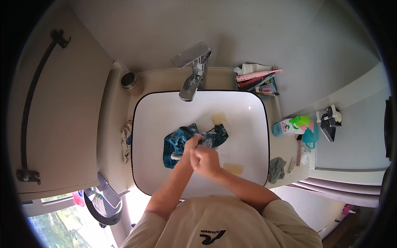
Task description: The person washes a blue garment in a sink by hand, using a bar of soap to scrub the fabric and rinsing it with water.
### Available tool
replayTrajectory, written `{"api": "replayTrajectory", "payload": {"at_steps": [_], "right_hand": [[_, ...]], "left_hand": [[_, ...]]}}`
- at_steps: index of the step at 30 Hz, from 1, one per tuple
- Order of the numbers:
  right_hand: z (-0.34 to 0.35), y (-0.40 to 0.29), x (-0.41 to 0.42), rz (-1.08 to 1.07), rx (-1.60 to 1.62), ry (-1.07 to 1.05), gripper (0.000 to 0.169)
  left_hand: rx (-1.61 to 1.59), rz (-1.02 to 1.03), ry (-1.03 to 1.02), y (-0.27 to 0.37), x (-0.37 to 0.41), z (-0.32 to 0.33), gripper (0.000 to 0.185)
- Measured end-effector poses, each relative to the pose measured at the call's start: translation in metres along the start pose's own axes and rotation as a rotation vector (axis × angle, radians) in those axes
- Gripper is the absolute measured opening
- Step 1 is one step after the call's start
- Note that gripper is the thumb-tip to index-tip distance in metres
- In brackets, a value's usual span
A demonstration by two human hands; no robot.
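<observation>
Blue-green wet fabric (180,139) with whitish suds lies bunched in the white washbasin (149,114). My left hand (193,144) is on the fabric's middle, gripping part of it; its fingertips are blurred. Close against it, my right hand (205,161) is curled at the cloth's near edge, and its palm side is hidden. A darker piece of the cloth (220,135) spreads to the right. Something white (176,156) shows beside my left wrist. Two pale yellowish pieces, one upper (219,118) and one lower (233,169), lie on the basin floor.
A chrome faucet (194,77) overhangs the basin's far edge. Toothbrushes and tubes fill a holder (257,79) at the back right. A spray bottle (287,126), a teal cup (310,138) and a grey cloth (277,170) stand or lie rightward. A metal-rimmed cup (131,83) is back left.
</observation>
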State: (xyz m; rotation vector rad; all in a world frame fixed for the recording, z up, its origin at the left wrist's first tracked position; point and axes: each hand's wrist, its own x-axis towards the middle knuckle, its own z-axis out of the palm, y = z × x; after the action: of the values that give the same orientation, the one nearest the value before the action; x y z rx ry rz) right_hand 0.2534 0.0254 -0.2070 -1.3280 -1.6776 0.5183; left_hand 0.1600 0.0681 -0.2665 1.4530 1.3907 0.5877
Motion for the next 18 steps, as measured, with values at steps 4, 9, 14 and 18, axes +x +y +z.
{"api": "replayTrajectory", "payload": {"at_steps": [4,9,14,18], "right_hand": [[0.005,0.050,0.022,0.155,-0.082,0.057,0.030],[-0.049,0.111,0.045,0.474,-0.007,0.372,0.034],[-0.115,0.115,0.053,0.385,0.013,0.389,0.028],[-0.089,0.098,0.047,-0.007,-0.689,0.031,0.067]], "left_hand": [[-1.093,-0.496,-0.036,0.005,-0.005,0.026,0.014],[-1.236,-0.546,-0.142,0.054,-0.024,0.000,0.047],[0.188,-0.025,0.241,0.007,-0.033,-0.067,0.044],[0.601,-0.078,0.661,-0.043,0.002,-0.059,0.051]]}}
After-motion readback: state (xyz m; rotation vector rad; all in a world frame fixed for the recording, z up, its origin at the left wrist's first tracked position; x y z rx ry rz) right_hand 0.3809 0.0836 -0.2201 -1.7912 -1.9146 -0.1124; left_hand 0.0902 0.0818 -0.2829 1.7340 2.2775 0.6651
